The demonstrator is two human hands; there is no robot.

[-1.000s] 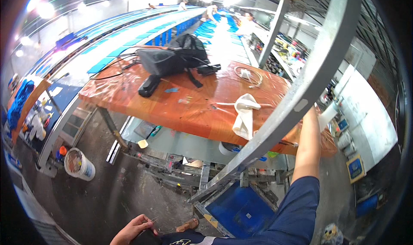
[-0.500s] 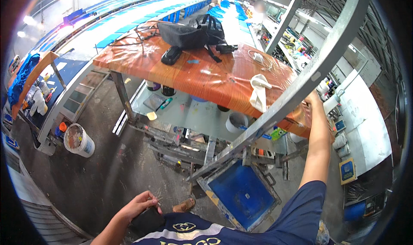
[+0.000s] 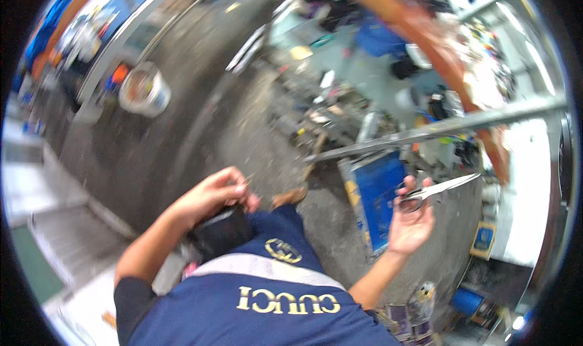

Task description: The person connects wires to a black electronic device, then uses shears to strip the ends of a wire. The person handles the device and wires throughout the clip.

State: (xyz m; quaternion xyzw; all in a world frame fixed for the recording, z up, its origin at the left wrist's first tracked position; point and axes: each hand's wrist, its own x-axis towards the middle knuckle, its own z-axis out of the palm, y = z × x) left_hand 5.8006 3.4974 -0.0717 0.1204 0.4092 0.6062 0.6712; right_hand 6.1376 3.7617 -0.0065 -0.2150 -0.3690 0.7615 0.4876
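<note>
A pair of scissors point(image 3: 452, 184) is in my right hand point(image 3: 413, 224), with its blades pointing out to the right. My fingers go round its dark handles, and the palm faces up. My left hand point(image 3: 226, 191) is raised in front of my waist, its fingertips pinched together. Thin wisps seem to stick out of that pinch, too blurred to name. Just below my left hand a black pouch point(image 3: 220, 235) sits against my dark blue shirt point(image 3: 261, 315).
A grey metal bar point(image 3: 437, 127) crosses in front of the orange-covered table point(image 3: 419, 24). Below it a blue-faced frame point(image 3: 379, 191) leans on the floor. To the left stands a dirty white bucket point(image 3: 146, 91). A cluttered low shelf point(image 3: 352, 67) lies ahead.
My right hand has come back from the table's right edge to my side and now holds scissors. My view has tilted down and turned; the left hand stays pinched near the pouch.
</note>
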